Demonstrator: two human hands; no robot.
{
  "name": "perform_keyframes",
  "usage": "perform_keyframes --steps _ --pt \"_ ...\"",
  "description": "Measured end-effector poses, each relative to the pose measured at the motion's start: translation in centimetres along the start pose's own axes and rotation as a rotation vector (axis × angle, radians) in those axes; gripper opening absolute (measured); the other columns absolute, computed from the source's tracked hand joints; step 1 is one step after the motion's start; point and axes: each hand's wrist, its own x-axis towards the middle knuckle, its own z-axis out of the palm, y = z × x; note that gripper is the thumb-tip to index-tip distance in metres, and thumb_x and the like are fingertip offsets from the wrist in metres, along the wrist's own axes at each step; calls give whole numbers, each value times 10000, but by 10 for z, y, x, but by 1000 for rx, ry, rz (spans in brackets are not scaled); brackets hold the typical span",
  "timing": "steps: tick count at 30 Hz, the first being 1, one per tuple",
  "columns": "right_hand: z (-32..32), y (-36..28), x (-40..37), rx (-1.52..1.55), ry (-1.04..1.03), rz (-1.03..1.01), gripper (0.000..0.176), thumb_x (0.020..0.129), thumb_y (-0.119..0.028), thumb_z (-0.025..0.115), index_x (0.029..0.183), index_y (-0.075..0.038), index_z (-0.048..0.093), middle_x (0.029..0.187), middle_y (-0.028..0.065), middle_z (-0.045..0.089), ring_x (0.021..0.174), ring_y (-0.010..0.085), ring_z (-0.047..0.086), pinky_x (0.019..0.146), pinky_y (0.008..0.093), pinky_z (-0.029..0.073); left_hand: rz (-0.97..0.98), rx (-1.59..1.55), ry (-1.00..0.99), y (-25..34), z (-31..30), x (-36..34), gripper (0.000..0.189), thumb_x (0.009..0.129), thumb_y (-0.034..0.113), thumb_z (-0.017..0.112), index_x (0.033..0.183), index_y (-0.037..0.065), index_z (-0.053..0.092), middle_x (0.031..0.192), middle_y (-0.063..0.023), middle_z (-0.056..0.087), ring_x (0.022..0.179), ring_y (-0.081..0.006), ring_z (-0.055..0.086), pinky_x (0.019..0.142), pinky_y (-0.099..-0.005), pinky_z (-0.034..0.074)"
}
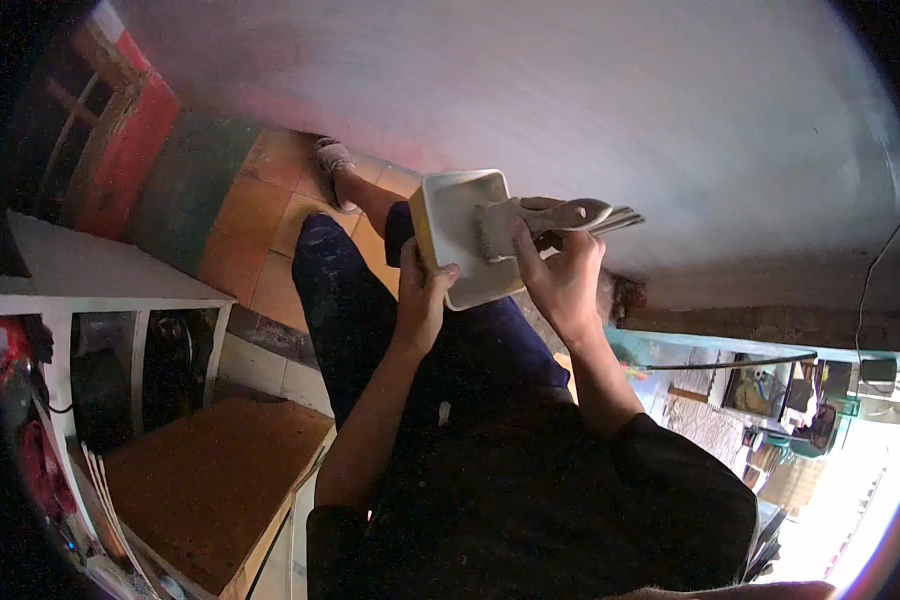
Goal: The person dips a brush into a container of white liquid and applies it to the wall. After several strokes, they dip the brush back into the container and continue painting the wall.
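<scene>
My left hand (425, 300) grips the lower left side of a rectangular tray-like container (455, 220), white inside with a yellowish outer side. In my right hand (562, 275) is a wide paintbrush (500, 228), its pale bristles inside the container and its handle pointing to the right. Several flat, pale pieces (622, 217) stick out behind the handle; what they are is unclear. Both hands are closed, held above my lap. The container is tilted, with its open side towards me.
A pale wall (670, 110) rises ahead. Orange floor tiles (270, 215) lie beyond my knees. At the left stand a white shelf unit (120, 290) and a brown board (205, 480). A cluttered area with a framed picture (757, 390) is at the right.
</scene>
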Motion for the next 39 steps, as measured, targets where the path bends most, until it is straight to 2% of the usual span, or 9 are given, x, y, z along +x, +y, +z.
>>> perform_keyframes --steps 2,13,15,19,25,28,31,36,39 --pt "-6 6 0 -88 18 -127 233 807 -96 710 1001 19 649 780 156 700 634 230 697 584 313 542 -55 -9 17 0 11 -2 582 870 215 552 1340 -16 298 1188 -153 461 1105 -228 475 997 -368 382" --pt "15 -4 -1 -128 -43 -29 202 813 -67 703 982 30 650 818 161 703 711 214 708 641 313 550 -28 -14 40 5 -5 1 646 854 215 582 1371 -2 261 1215 -171 449 1139 -246 472 1010 -385 385" --pt "11 -9 1 93 54 -8 201 844 -36 678 1012 74 660 826 118 707 737 111 644 656 260 520 -24 -8 51 3 -8 2 658 852 219 585 1377 0 253 1217 -174 447 1140 -249 472 1011 -387 385" --pt "-14 -13 6 345 31 175 257 861 14 656 1105 80 607 929 119 688 831 135 638 752 254 516 -7 35 22 6 -8 2 662 847 244 579 1370 -13 265 1206 -169 452 1130 -243 476 1006 -383 391" --pt "-18 -12 22 308 -90 -159 226 833 23 691 1056 30 655 967 116 700 914 200 652 759 304 535 0 -37 29 7 -8 3 626 843 268 580 1329 -27 320 1155 -143 478 1088 -217 491 972 -359 409" --pt "-18 -12 34 6 -267 -486 235 712 37 724 944 10 699 982 124 697 860 301 643 747 361 535 -11 -42 19 7 -6 2 584 846 230 574 1314 -27 336 1132 -130 482 1063 -201 494 951 -345 416" --pt "-7 -7 37 -141 -275 -648 180 736 23 717 915 4 706 960 95 714 881 279 649 745 347 542 -20 -46 -1 5 -8 3 543 849 179 565 1302 -24 346 1115 -116 479 1046 -185 491 935 -331 418" --pt "0 0 35 -218 -233 -671 207 728 12 702 932 -14 714 997 84 708 899 295 647 756 360 538 -10 -31 -14 10 -8 1 527 846 151 558 1298 -20 348 1101 -106 472 1040 -177 487 929 -323 417" --pt "1 8 33 -183 -249 -648 423 653 30 665 1069 -39 682 1073 132 686 939 345 622 807 398 528 1 -82 -29 9 -10 1 541 844 166 553 1306 -19 339 1105 -116 470 1044 -187 488 938 -334 412"
